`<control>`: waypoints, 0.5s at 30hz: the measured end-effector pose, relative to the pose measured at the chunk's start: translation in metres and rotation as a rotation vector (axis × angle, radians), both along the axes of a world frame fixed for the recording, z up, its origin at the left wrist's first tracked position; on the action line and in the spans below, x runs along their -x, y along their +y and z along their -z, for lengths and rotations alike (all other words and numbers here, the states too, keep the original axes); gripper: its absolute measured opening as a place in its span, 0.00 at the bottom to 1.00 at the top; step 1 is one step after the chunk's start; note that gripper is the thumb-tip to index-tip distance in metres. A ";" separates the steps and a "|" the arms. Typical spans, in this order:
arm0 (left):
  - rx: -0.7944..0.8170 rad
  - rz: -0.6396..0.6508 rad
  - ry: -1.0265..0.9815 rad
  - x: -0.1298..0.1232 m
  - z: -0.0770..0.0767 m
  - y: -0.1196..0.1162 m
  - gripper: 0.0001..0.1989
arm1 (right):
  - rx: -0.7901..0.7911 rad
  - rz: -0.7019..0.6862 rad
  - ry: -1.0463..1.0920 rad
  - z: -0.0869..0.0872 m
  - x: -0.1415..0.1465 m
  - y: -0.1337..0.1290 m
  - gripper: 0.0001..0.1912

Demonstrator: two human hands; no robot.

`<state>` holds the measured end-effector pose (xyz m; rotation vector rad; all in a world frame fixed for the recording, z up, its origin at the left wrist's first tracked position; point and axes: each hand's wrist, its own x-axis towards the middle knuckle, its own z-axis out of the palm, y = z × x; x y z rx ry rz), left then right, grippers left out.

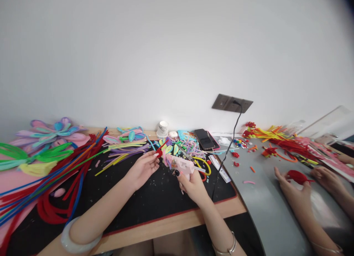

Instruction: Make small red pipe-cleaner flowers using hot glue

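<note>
In my left hand (146,168) a small red pipe-cleaner piece (159,151) is pinched between thumb and fingertips, above the black mat (155,202). My right hand (190,184) is wrapped around the grip of a pale pink hot glue gun (182,164), its front end pointing left toward the red piece. Whether the nozzle touches the piece, I cannot tell. Behind both hands lies a heap of pastel pipe-cleaner bits (190,147). Yellow and purple pipe cleaners (124,153) are spread just beyond my left hand.
Red and blue pipe cleaners (74,171) and a pastel flower (58,129) lie left. A paper cup (163,128) and phone (204,139) stand near the wall. A black cord (228,149) runs from the socket (232,103) to the mat. A co-worker's hands (300,197) hold a red piece at right.
</note>
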<state>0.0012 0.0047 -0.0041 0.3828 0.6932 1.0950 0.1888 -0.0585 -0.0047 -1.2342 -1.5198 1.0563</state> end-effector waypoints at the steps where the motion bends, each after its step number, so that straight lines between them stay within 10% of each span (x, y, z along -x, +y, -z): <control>1: 0.002 -0.002 0.000 0.000 0.000 0.000 0.08 | 0.012 0.006 0.024 -0.001 -0.001 0.001 0.11; 15: 0.005 -0.005 0.018 0.000 -0.001 -0.001 0.07 | 0.026 0.106 0.020 0.003 -0.007 0.005 0.13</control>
